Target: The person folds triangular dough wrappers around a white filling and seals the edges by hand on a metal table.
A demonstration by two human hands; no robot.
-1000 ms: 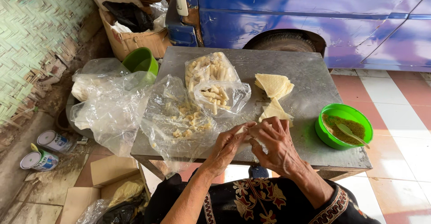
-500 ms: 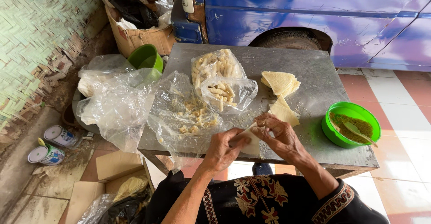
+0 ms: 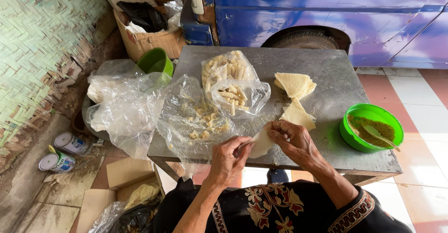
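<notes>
Both hands meet at the near edge of the grey counter (image 3: 326,65), closed around one pale wrapper (image 3: 262,143). The left hand (image 3: 229,158) has its fingers curled shut, pinching the wrapper's near side; the right hand (image 3: 295,142) bends over the wrapper's upper edge, fingertips pressed to it. The wrapper sits between the two hands, just above the counter's surface — whether it touches the metal cannot be told.

Just beyond the right hand lies a triangular wrapper sheet (image 3: 297,115), and farther back a small stack of wrappers (image 3: 294,83). To the right, near the counter's edge, a bright green bowl (image 3: 354,142) holds a greenish filling with a pale spoon (image 3: 379,135) resting in it.

Left of the hands a spread-open clear plastic bag (image 3: 186,116) carries scattered crumbs and small pieces. Behind it two more clear bags — one (image 3: 240,97) in front, one (image 3: 226,67) behind — hold pale finished rolls. A crumpled plastic bag (image 3: 123,107) hangs over the counter's left end, beside a darker green bowl (image 3: 155,61). On the floor at the left stand two tins (image 3: 65,151).
</notes>
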